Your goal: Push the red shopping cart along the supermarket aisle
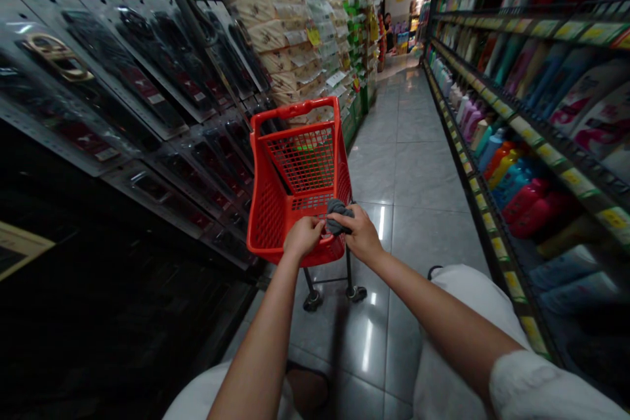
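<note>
A red plastic shopping cart [267, 210] stands in front of me in the aisle, its basket facing me and its handle at the far side. My right hand [363, 233] is closed around a bunched dark grey cloth [338, 215] over the cart's near right rim. Close beside the cloth, my left hand [304, 236] rests at the near rim with its fingers curled. Its fingertips point toward the cloth, and I cannot tell whether they grip the rim or something small.
Packaged belts [147, 72] hang on the left wall. Stacked tissue packs [280, 26] stand behind the cart. Shelves of bottles [512, 164] line the right side. The grey tiled floor [418, 164] runs down the aisle toward a distant person [388, 25].
</note>
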Demonstrator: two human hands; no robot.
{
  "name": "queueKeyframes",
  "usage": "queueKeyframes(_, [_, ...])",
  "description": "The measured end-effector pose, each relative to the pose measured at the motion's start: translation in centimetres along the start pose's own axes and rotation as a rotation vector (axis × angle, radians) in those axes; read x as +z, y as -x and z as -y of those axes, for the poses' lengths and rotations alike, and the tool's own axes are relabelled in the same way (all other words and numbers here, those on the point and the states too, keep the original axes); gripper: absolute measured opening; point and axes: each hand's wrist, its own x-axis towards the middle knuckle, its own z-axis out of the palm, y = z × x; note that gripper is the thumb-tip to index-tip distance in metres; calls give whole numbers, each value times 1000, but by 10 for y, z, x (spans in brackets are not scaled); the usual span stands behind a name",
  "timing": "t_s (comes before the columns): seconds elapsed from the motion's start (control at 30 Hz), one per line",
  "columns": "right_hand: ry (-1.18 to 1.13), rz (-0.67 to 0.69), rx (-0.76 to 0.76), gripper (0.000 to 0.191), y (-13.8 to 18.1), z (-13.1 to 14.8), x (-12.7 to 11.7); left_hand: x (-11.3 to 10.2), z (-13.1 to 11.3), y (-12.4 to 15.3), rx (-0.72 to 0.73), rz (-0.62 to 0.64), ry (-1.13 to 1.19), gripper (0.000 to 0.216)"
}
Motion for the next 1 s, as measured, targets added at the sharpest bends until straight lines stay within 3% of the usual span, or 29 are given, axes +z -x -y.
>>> queueKeyframes(0.17, [20,-44,58,62,-15,-4,4,2,-8,-1,-54,-59,-28,36])
queueKeyframes(0.3, [84,11,29,71,16,10,6,2,-11,-3,-94,-108,-61,35])
queueKeyframes(0.4, [-31,17,15,74,37,13,6,3,-7,-6,-86,-131,-38,36])
queueKeyframes(0.5, [-252,-142,126,62,37,2,8,5,-1,-10,26,-69,102,42])
queueKeyframes(0.63, [-381,-336,327,53,7,-25,14,8,3,-13,230,83,378,51])
queueKeyframes(0.83, [-379,-222,307,52,-26,-44,26,10,3,-13,276,119,417,51])
queueKeyframes(1.0, [-308,-146,222,64,8,-23,22,9,2,-16,261,144,419,53])
